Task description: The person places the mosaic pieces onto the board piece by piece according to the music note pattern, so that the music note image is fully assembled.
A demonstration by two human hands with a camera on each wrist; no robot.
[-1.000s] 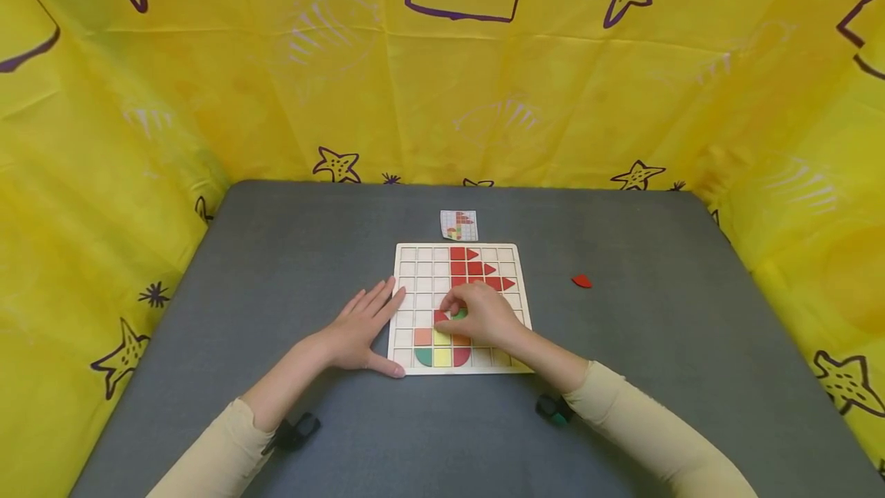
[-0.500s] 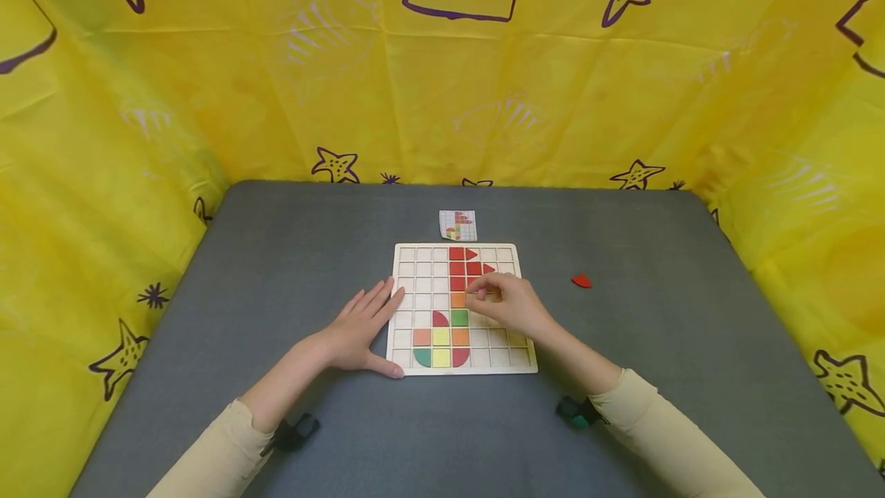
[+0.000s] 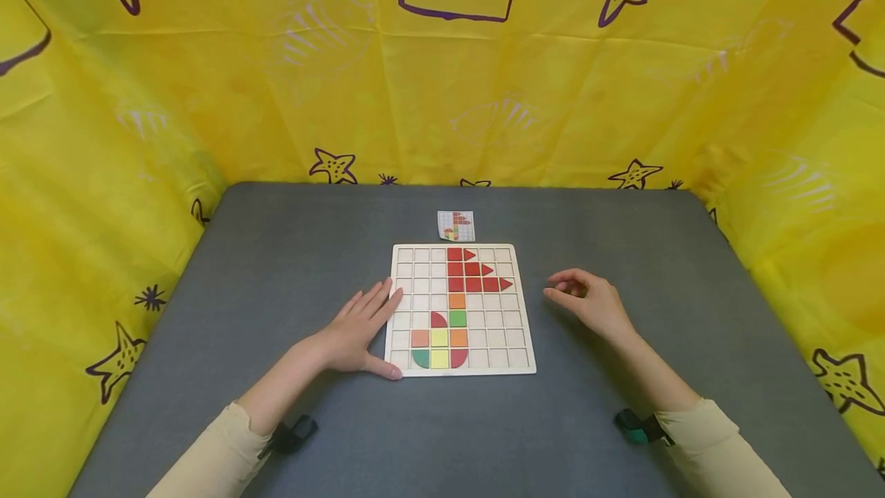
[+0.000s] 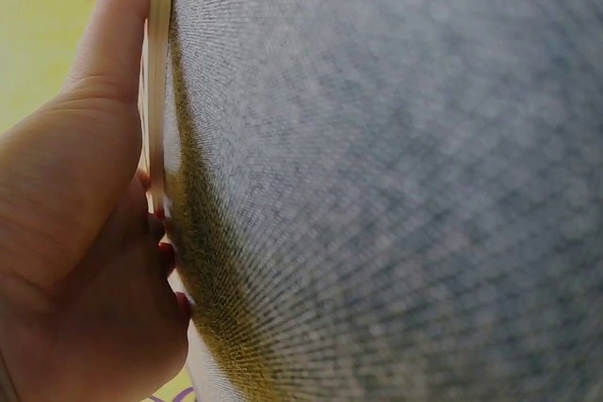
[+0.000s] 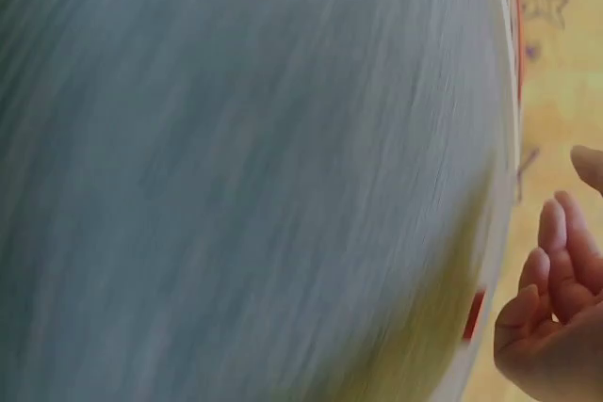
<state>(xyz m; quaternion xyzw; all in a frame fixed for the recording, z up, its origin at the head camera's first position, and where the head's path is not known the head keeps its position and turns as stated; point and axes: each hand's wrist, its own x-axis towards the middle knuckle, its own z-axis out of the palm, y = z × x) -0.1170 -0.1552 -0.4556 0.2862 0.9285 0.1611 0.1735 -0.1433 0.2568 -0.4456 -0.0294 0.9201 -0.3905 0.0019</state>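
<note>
A light wooden grid board lies on the dark table. Red squares and triangles form stepped rows near its top. Lower down are orange and green squares, yellow squares and rounded red and green corner pieces. My left hand rests spread along the board's left edge, its thumb at the bottom corner. Right of the board, my right hand hovers over the table with loosely bent fingers and nothing between them. Beneath it, a loose red piece shows in the right wrist view; the hand covers it in the head view.
A small pattern card lies just behind the board, printed with coloured shapes on a grid. The grey table is bordered at the back and sides by yellow cloth with drawn stars and fish.
My right hand has left the pieces in the board's lower middle and moved right, off the board, to over the loose red piece. My left hand has stayed at the board's edge.
</note>
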